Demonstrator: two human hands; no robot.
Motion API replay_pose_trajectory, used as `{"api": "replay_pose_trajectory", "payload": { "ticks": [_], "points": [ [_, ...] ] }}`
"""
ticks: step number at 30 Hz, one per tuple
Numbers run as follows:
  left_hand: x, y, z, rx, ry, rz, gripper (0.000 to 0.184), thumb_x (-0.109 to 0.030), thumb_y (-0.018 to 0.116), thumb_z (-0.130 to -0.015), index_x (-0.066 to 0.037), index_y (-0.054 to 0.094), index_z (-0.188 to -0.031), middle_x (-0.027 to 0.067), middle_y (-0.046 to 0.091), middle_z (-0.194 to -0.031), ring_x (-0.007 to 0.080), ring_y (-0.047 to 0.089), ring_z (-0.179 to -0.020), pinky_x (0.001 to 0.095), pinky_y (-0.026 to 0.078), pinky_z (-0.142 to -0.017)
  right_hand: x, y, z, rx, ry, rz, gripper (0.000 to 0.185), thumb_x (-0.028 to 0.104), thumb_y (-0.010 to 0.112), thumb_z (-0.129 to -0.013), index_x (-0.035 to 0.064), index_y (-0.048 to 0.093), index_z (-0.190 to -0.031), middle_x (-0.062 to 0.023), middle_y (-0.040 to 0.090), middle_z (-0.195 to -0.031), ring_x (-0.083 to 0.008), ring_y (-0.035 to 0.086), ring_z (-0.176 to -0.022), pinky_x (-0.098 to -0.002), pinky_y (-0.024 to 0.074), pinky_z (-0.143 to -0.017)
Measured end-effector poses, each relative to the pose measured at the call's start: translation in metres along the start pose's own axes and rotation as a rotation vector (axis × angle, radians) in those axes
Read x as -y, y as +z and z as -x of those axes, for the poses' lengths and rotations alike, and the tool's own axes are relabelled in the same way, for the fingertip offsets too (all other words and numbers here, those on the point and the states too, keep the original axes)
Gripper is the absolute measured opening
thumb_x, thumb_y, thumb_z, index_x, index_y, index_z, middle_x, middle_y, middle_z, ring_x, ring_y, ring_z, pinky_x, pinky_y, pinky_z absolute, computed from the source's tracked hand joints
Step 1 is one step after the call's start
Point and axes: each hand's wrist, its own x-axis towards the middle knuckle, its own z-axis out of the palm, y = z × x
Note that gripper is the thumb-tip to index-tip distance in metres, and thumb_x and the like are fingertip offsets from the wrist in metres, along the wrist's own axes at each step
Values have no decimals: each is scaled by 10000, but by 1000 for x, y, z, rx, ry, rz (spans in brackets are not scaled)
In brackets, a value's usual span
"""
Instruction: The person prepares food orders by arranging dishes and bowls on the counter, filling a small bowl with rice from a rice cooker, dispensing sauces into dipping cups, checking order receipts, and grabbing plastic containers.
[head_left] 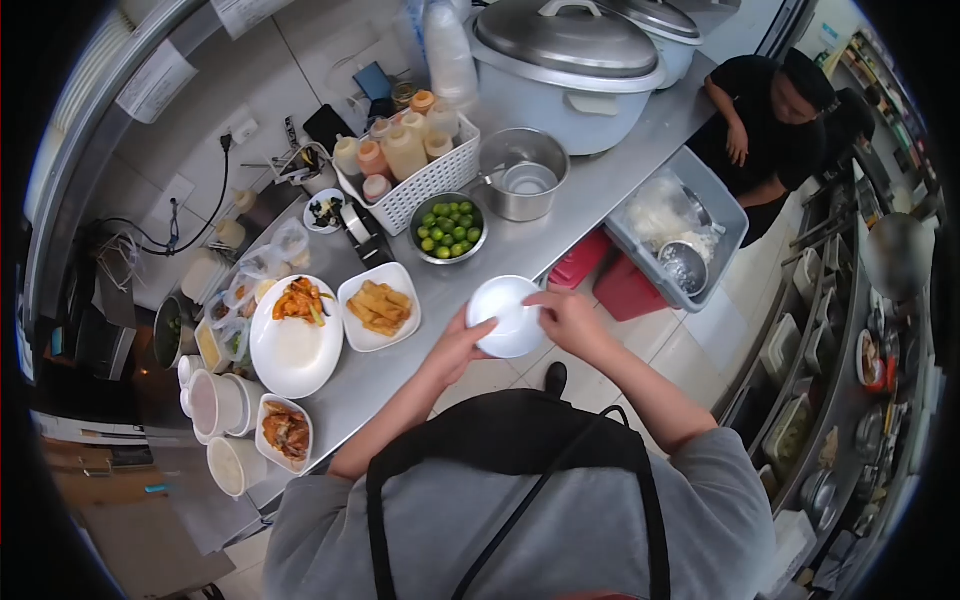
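A small round white bowl is held in front of my apron, just off the counter's edge. My left hand grips its left side, with the thumb over the rim. At the bowl's right side, my right hand has its fingers pinched together at the rim; whether they hold anything besides the rim is too small to tell. Nearest on the counter are a square white dish of golden fried pieces, a metal bowl of green citrus and an oval white plate with orange food at one end.
A white basket of sauce bottles, a steel pot and a large cooker line the back. A grey tub stands right, beside another person. Lidded containers and a dish of brown food sit left.
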Motion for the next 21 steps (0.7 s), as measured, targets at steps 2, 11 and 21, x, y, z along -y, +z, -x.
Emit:
{"api": "replay_pose_trajectory", "payload": {
  "ticks": [2, 11, 21],
  "points": [
    [6, -2, -16, -164, 46, 22, 507, -38, 514, -728, -8, 338, -1202, 142, 471, -1109, 258, 516, -982, 369, 494, -738, -6, -13, -20, -2, -291, -9, 299, 26, 536, -728, 74, 569, -1021, -105, 558, -726, -200, 555, -582, -291, 434, -533],
    [-18, -6, -56, -458, 205, 200, 629, 43, 503, -605, -39, 349, -1209, 151, 473, -1130, 314, 495, -1015, 502, 469, -769, -144, -208, -61, -45, 216, -117, 342, 260, 554, -787, 98, 520, -1086, -97, 585, -865, -208, 570, -774, -315, 446, -704],
    [-77, 26, -140, -337, 322, 222, 575, 29, 504, -631, 53, 337, -1181, 162, 461, -1112, 301, 487, -1007, 450, 441, -823, -288, -229, -45, -203, 425, 57, 251, 120, 570, -767, 36, 579, -1003, -108, 616, -830, -161, 585, -732, -274, 467, -657]
  ]
}}
